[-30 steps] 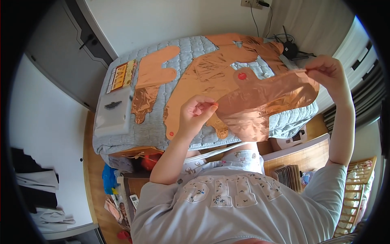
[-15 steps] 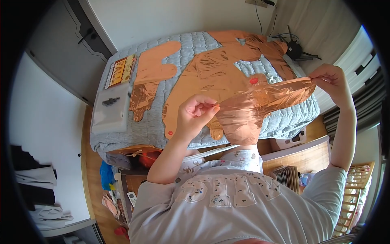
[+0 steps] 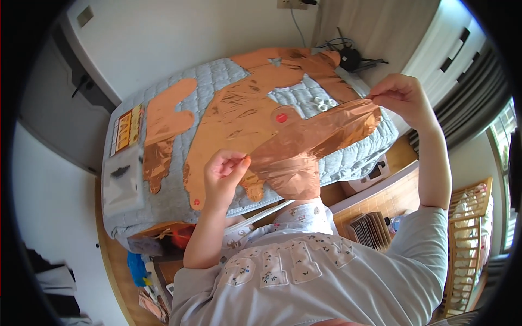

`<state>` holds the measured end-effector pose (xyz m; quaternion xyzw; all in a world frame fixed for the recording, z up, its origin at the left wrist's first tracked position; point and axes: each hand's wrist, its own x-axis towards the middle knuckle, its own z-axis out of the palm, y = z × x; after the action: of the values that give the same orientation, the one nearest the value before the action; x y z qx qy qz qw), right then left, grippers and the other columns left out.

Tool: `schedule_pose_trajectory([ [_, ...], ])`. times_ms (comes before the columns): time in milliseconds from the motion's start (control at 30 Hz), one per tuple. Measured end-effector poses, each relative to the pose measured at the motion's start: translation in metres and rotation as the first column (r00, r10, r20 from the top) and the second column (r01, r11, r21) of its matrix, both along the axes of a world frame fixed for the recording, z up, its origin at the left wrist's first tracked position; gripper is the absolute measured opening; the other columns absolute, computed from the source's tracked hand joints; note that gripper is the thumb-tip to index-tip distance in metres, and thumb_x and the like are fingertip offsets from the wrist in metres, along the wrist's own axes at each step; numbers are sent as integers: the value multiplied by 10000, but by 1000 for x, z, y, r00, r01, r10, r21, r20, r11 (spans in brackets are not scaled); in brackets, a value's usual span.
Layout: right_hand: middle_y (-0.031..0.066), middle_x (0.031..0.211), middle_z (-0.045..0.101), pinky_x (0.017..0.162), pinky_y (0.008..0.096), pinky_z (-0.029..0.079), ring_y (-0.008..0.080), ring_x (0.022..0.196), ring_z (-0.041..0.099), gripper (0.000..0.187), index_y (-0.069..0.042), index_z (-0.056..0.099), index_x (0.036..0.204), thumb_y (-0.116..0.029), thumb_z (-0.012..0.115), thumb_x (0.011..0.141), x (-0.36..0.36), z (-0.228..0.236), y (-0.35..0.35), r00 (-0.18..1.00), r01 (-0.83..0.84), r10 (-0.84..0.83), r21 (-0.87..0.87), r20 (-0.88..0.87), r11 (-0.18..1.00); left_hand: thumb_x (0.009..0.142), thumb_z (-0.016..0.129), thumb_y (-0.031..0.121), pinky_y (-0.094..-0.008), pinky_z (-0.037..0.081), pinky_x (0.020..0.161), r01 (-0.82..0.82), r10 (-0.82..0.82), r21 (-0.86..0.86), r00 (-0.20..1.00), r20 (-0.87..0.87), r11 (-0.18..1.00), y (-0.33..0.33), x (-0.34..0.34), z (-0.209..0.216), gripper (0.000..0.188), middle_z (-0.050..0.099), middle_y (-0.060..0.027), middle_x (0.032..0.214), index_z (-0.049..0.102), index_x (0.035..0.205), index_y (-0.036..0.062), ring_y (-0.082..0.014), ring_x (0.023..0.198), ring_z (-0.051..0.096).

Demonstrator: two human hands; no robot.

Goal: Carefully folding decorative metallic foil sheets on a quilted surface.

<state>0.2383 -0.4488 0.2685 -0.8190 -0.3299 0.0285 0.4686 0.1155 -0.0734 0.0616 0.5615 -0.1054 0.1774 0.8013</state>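
My left hand [image 3: 224, 176] pinches one edge of a flat copper-coloured foil balloon [image 3: 296, 176], thumb against the fingers. Raised higher and to the right, my right hand [image 3: 401, 99] pinches its other end. Between them the crinkled foil is stretched at a slant, with a rounded part hanging down in front of my lap. Behind it, a large flat foil balloon [image 3: 231, 122] with red round marks covers the middle of the bed; the held foil hides part of it. Further left lies another foil piece [image 3: 169, 111].
On the bed [image 3: 204, 68], a printed card [image 3: 128, 129] and a see-through bag [image 3: 123, 187] lie at left. White rolls [image 3: 322, 104] sit near the right edge, a black router [image 3: 350, 57] beyond. A wooden-railed crib [image 3: 467, 239] stands at right.
My view has turned, so the bed and both hands appear further left. Both hands keep their pinch on the balloon, and the foil between them looks slightly more stretched.
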Motion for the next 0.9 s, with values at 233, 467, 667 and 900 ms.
schedule_pose_trajectory([
  [233,94,1035,721,930,290,578,168,1006,714,130,31,710,1030,89,713,913,-11,-5,2,993,0,-3,23,116,1000,918,746,-43,-229,522,825,-33,32,-10,997,-67,999,-6,0,2,136,709,-29,966,675,1014,23,-91,884,665],
  [467,97,1014,722,896,309,582,185,958,718,144,23,731,1000,95,739,877,-25,-10,2,945,17,-9,-22,327,1000,916,742,-46,-232,510,805,8,-10,-28,998,-56,1000,-5,-4,-4,128,704,-17,959,688,1005,29,-80,870,647],
  [667,120,894,761,766,295,586,203,828,750,162,23,718,907,126,780,798,-66,-6,-5,845,110,-30,-119,534,987,917,752,-1,-272,507,850,80,-78,35,995,-54,996,4,-15,-14,145,721,-28,1017,714,1054,26,-95,953,653],
  [900,130,838,742,672,292,569,221,743,729,206,10,701,885,143,755,738,-105,5,-26,810,70,42,-169,585,983,895,776,205,-461,423,1112,-258,121,875,966,228,410,21,-11,-8,241,730,-55,1165,758,1120,118,-224,1147,669],
])
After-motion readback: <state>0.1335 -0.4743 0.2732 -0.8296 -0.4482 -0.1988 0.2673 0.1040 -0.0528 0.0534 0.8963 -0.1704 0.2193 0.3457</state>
